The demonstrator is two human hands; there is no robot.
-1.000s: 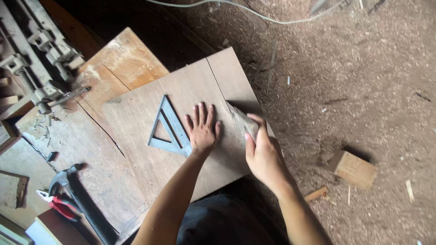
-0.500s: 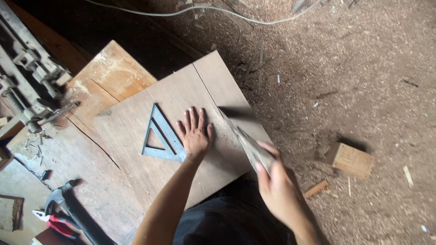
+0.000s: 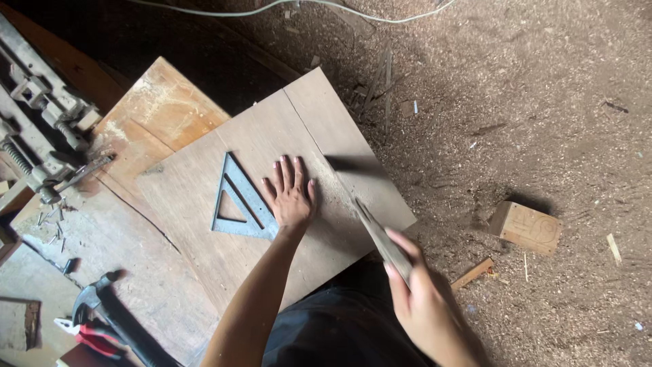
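A person's left hand [image 3: 291,198] lies flat, fingers spread and grasping nothing, on a brown board [image 3: 272,197] resting on the bench [image 3: 115,231], its palm just beside a metal triangular square [image 3: 239,204] that lies flat on the board. The right hand [image 3: 424,302] is clenched in a firm grip on a blurred saw [image 3: 380,234], whose blade meets the board's near right edge, where a line of dust shows. A vise [image 3: 44,139] stands at the bench's far left, a wood block [image 3: 526,228] sits well apart on the sawdust-covered floor [image 3: 543,102].
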